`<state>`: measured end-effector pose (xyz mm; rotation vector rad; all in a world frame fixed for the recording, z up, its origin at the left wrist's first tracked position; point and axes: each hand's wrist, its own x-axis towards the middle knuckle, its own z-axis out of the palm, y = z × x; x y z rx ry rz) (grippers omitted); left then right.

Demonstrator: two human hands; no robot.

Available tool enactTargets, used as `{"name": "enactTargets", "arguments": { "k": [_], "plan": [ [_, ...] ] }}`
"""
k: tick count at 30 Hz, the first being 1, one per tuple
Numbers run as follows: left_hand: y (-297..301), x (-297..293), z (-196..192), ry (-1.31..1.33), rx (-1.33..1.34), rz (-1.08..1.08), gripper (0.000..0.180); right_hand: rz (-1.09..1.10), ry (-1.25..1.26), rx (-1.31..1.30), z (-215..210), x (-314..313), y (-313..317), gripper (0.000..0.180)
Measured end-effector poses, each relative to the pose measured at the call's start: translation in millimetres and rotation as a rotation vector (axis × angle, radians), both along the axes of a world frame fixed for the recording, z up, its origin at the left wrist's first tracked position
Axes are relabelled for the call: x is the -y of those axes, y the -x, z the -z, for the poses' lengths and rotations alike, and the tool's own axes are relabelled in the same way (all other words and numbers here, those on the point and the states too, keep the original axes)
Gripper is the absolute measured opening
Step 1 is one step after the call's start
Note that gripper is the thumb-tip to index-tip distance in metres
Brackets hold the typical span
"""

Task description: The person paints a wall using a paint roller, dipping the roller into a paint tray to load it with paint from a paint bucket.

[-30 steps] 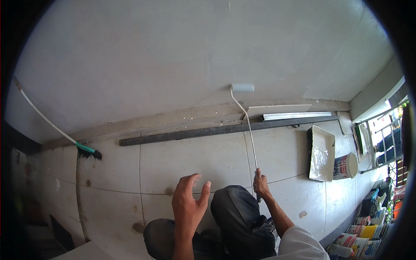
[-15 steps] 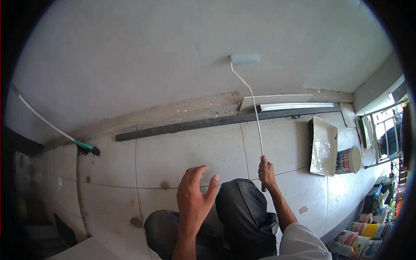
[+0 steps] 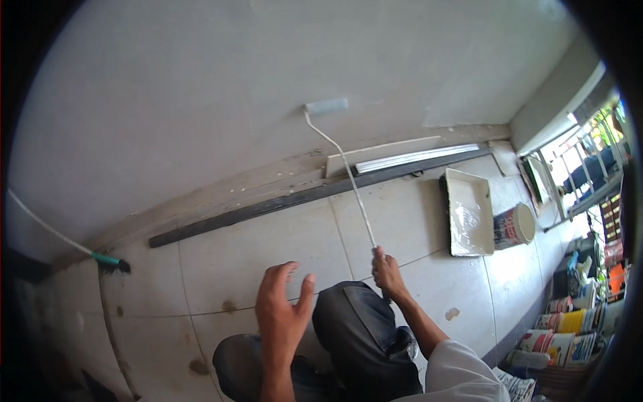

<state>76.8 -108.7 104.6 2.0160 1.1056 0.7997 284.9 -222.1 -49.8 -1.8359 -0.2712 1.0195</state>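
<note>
My right hand [image 3: 387,269] is wrapped round the dark handle of a long-framed paint roller [image 3: 326,106]. Its pale sleeve lies against the lower part of the grey wall [image 3: 201,94], and the thin white rod slopes down to my fist. Over my bent knees, my left hand [image 3: 284,305] hangs in the air with fingers and thumb apart, holding nothing. To the right on the floor, a cream paint tray [image 3: 487,221] with wet white paint inside leans beside a paint bucket [image 3: 524,224].
A dark bar [image 3: 248,216] lies along the wall's foot, with white strips [image 3: 415,158] behind it. On the left, a broom [image 3: 106,258] with a green head leans on the wall. Several paint containers [image 3: 569,321] crowd the lower right, below a metal railing [image 3: 579,164].
The view has turned, so the wall, tray and bucket sit further left and tilted. My right hand still grips the roller; its sleeve appears slightly lower on the wall. My left hand remains spread.
</note>
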Motion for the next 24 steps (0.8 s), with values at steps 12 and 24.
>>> {"name": "enactTargets", "arguments": {
  "k": [12, 24],
  "plan": [
    [-8, 5, -3, 0.05, -0.065, 0.02, 0.024, 0.03, 0.01, -0.108, 6, 55, -18, 0.046],
    [-33, 33, -18, 0.057, -0.013, 0.139, 0.024, 0.453, 0.392, 0.484, -31, 277, -125, 0.041]
  ]
}}
